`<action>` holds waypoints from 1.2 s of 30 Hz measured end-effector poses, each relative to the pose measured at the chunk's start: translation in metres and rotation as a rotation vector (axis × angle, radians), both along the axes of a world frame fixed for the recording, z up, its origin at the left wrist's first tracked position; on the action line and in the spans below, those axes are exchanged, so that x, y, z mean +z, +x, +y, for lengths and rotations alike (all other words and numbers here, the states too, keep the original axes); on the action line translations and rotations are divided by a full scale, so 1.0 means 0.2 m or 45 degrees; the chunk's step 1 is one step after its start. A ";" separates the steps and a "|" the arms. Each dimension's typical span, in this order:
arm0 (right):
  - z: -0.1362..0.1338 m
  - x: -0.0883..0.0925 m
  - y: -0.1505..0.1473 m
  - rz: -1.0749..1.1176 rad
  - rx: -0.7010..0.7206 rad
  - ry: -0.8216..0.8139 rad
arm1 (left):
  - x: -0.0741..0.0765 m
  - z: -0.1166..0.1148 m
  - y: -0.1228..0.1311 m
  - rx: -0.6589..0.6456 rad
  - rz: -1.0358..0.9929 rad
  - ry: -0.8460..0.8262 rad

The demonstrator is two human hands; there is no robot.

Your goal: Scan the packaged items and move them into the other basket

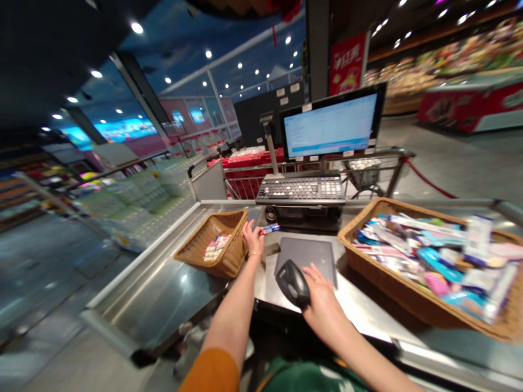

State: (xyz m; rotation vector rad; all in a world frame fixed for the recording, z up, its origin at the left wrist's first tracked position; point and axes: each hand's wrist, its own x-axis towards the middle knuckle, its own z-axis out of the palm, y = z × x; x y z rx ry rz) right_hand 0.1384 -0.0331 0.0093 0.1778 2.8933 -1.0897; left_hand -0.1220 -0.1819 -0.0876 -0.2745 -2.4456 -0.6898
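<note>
Stainless steel checkout counter runs out ahead of me, inside a supermarket with a blue painted ceiling and stocked displays on the far right. Red-sided chest freezer far off on the right, with a red rope barrier nearer. Shrink-wrapped pallet stacks stand beyond the counter on the left. Red crates sit behind a metal railing past the till.

On the counter's right side, a large wicker basket is heaped with flat retail packets in blue, pink and white. A smaller wicker basket sits to the left, holding a few small red-and-white packets. Straight ahead, a till monitor shows a pale blue screen above a keyboard. A dark grey flat plate lies on the steel between the baskets.

My right hand is closed around a black handheld barcode scanner, held just over the plate's near edge. My left hand is by the small basket's rim, fingers closed on a small blue-and-red box, which sticks out past the fingertips. Thin bracelet on that wrist; orange sleeve at the left forearm.
</note>
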 end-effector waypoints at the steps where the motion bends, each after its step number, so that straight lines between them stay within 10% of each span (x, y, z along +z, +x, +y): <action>1: 0.00 0.00 0.00 -0.006 0.001 0.000 | 0.00 -0.01 0.00 -0.004 0.005 0.000; 36: -0.04 0.01 0.01 -0.043 0.054 0.026 | 0.06 -0.14 -0.06 0.069 0.205 0.003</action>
